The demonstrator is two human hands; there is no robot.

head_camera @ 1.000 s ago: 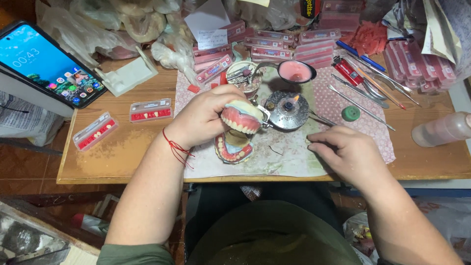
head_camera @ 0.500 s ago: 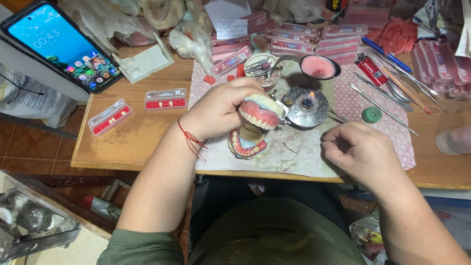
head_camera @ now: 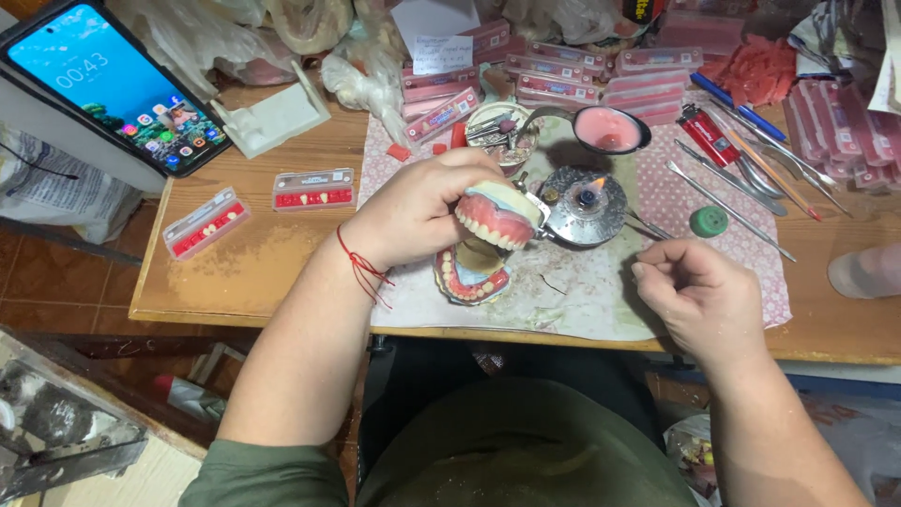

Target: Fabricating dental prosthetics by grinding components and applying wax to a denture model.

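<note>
Pink gums and white teeth show on the denture [head_camera: 496, 219] that your left hand [head_camera: 422, 211] grips. Your fingers wrap over its top, and its teeth point down. It hangs just above a second set of false teeth [head_camera: 469, 277], which lies on the paper mat [head_camera: 582, 300] at the front of the desk [head_camera: 253, 272].

Your right hand [head_camera: 699, 300] is curled into a loose fist above the right part of the mat. It pinches a thin metal tool [head_camera: 648, 225] that points toward the small burner [head_camera: 587, 202]. A little flame burns on top of the burner, just beside the denture.

Two clear flat boxes [head_camera: 313, 190] with red insides lie on the bare wood to your left. Many pink flat boxes [head_camera: 563, 70] are stacked at the back of the desk. A white note [head_camera: 443, 54] with writing stands among them. A red lighter [head_camera: 709, 136] and long metal tools [head_camera: 751, 178] lie to the right, near a round green cap [head_camera: 709, 222]. A spoon with pink wax [head_camera: 608, 130] rests behind the burner. A phone [head_camera: 108, 84] with a bright blue screen leans at the far left.
</note>
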